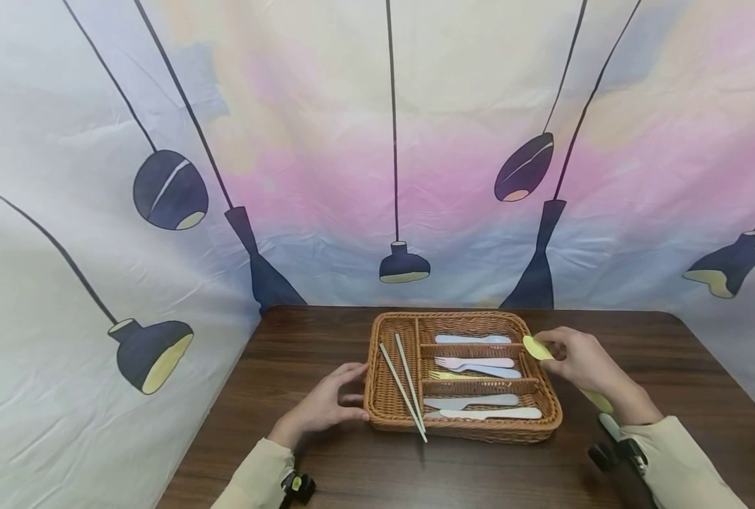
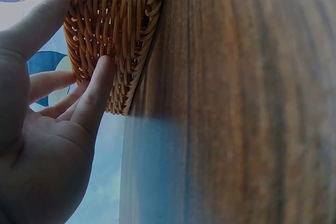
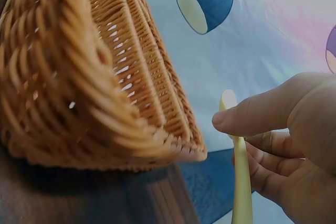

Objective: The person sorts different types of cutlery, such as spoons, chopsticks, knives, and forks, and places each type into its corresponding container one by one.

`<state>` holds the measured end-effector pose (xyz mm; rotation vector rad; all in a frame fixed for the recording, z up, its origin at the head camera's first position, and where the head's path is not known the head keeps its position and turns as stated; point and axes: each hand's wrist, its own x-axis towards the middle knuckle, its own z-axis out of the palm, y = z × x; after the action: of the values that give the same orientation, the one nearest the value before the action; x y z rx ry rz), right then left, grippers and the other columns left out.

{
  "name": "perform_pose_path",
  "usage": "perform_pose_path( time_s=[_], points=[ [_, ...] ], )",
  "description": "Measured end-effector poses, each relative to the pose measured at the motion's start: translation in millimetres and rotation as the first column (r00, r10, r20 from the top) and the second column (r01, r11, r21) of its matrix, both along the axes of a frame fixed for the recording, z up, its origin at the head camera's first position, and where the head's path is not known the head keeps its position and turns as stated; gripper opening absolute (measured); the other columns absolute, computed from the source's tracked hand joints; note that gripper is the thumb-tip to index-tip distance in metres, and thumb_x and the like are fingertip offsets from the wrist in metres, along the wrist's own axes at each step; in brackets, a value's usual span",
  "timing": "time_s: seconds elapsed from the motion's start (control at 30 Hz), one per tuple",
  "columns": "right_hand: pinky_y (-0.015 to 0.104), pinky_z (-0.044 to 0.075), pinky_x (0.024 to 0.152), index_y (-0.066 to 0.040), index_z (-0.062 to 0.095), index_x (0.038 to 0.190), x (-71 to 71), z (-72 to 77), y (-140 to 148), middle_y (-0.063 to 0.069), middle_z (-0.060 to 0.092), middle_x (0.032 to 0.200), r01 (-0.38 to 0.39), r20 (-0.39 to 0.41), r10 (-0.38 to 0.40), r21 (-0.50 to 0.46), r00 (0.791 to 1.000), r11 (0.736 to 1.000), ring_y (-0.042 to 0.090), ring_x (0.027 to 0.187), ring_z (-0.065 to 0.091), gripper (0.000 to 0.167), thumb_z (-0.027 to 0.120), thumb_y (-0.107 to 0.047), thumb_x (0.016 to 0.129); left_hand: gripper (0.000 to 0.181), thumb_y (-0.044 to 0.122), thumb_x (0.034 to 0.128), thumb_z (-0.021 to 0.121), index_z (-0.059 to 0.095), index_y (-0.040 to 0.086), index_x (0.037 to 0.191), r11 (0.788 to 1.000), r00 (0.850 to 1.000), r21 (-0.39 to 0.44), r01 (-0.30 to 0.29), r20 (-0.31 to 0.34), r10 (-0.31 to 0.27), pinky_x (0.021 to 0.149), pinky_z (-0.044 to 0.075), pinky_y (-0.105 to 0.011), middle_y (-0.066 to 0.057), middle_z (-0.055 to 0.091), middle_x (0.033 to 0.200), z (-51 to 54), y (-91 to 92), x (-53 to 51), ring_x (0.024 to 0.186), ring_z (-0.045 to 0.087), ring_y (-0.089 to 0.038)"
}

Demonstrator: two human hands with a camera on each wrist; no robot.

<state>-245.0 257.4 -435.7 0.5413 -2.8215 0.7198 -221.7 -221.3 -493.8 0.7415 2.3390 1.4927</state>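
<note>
A wicker cutlery basket (image 1: 377, 424) with compartments stands on the table. My left hand (image 1: 326, 401) touches its left end with extended fingertips, seen closer in the left wrist view. Beside the basket's right end, my right hand (image 1: 584, 360) pinches a yellow spoon (image 3: 241, 182) near its bowl, the handle trailing toward the wrist. Two pale chopsticks (image 1: 403, 382) lie in the left compartment, their ends over the front rim. A light blue spoon (image 1: 473, 339) lies in the back compartment. Pink, lilac and yellow forks (image 1: 486, 370) share the middle one; two knives (image 1: 492, 413) lie in front.
A pale green piece (image 1: 609, 428) lies on the table by the right wrist, partly hidden by it. The dark wooden table (image 1: 326, 325) meets a cloth backdrop (image 1: 326, 177) printed with hanging lamps at its back edge.
</note>
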Motion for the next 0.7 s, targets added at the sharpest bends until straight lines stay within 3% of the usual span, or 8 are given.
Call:
perform_pose_path(
  time_s=[0.43, 0.7],
  points=[
    [0.030, 0.048, 0.060, -0.001, 0.066, 0.120, -26.1, 14.5, -19.2, 0.007, 0.063, 0.094, -0.031, 0.011, 0.031, 0.010, 0.999, 0.999, 0.018, 0.077, 0.056, 0.043, 0.078, -0.008, 0.080, 0.095, 0.028, 0.0768, 0.083, 0.031, 0.004, 0.152, 1.000, 1.000, -0.014, -0.011, 0.004, 0.011, 0.094, 0.057, -0.026, -0.015, 0.031, 0.151, -0.7, 0.7, -0.5, 0.120, 0.058, -0.036],
    [0.029, 0.045, 0.059, -0.005, 0.066, 0.122, -44.3, 25.9, -39.0, 0.009, 0.062, 0.098, -0.092, 0.025, 0.092, -0.002, 0.995, 0.996, 0.018, 0.076, 0.051, 0.042, 0.076, -0.006, 0.081, 0.094, 0.029, 0.0767, 0.083, 0.032, 0.004, 0.152, 1.000, 1.000, -0.012, -0.010, 0.000, 0.010, 0.094, 0.056, -0.025, -0.016, 0.029, 0.151, 0.7, 0.6, -0.4, 0.122, 0.056, -0.038]
  ],
)
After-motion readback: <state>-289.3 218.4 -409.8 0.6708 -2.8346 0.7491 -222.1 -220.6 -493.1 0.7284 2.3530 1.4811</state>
